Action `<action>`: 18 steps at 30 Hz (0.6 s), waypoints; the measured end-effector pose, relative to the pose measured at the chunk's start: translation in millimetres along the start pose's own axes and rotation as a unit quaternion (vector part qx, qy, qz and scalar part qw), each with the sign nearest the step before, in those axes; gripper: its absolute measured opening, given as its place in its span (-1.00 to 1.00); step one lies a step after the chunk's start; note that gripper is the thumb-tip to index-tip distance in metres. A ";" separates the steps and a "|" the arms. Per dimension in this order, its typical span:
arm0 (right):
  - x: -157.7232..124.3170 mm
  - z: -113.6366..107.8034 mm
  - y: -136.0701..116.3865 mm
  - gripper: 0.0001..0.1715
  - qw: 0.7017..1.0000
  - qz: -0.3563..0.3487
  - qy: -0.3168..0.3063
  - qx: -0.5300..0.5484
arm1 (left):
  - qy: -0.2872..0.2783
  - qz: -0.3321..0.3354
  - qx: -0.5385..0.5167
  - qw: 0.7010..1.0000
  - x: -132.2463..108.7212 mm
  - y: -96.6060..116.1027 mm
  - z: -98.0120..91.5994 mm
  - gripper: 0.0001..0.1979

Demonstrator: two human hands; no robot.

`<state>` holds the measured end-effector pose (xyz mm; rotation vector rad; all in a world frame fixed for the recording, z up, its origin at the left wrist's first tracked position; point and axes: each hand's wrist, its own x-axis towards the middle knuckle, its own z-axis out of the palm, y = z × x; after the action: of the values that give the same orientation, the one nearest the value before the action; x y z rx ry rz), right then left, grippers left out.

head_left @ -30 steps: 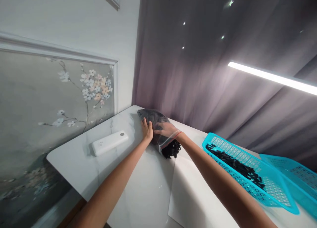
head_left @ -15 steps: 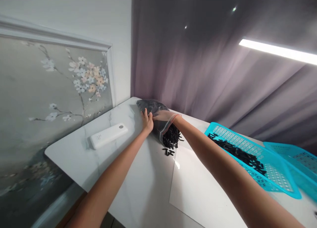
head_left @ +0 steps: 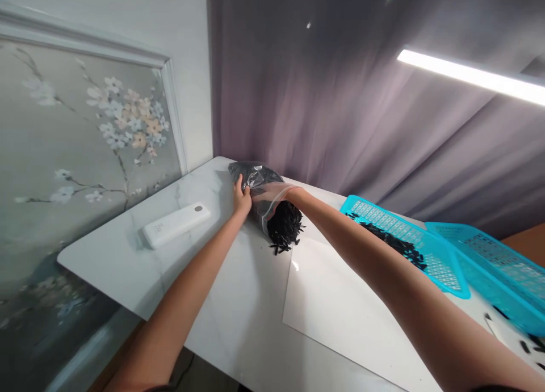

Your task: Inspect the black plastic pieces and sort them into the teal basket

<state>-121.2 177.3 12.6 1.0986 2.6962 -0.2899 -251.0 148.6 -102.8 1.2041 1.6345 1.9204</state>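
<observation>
A clear zip-seal plastic bag (head_left: 255,175) lies on its side near the table's back corner, packed with small black strips (head_left: 284,227). Its mouth faces me, and some strips spill onto the tabletop. My left hand (head_left: 242,199) holds the bag's left side, thumb and fingers against the plastic. Through the clear film I see my right hand (head_left: 269,192) inside the mouth, its fingers stretched flat along the upper side toward the left hand. The bag's rim crosses my right wrist. The right fingertips are partly hidden.
A white oblong device (head_left: 176,224) lies left on the marbled table (head_left: 106,256). A clear sheet (head_left: 340,318) covers the front right. Beyond my right arm stand a blue basket (head_left: 451,275) with black strips and another blue basket (head_left: 506,284). A curtain (head_left: 298,108) hangs behind.
The view has shifted slightly right and down. My right hand sits in the bag mouth as before, and the strips at the opening have settled closer together.
</observation>
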 end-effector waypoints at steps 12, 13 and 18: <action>-37.8 6.5 -5.5 -0.65 0.998 -0.004 0.008 0.055 | 0.045 -0.002 0.006 0.999 6.2 6.7 9.0 -0.66; -39.4 7.1 -5.9 -0.63 0.998 -0.017 0.017 0.059 | 0.048 -0.002 0.009 0.999 7.5 6.4 10.3 -0.66; -41.3 8.0 -0.7 -0.67 0.990 -0.089 0.072 0.079 | 0.053 -0.006 0.015 0.998 19.6 2.9 18.8 -0.67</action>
<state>-91.9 147.4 16.3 0.9515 2.9502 -0.4782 -247.0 173.8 -93.1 1.1186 1.7253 1.9907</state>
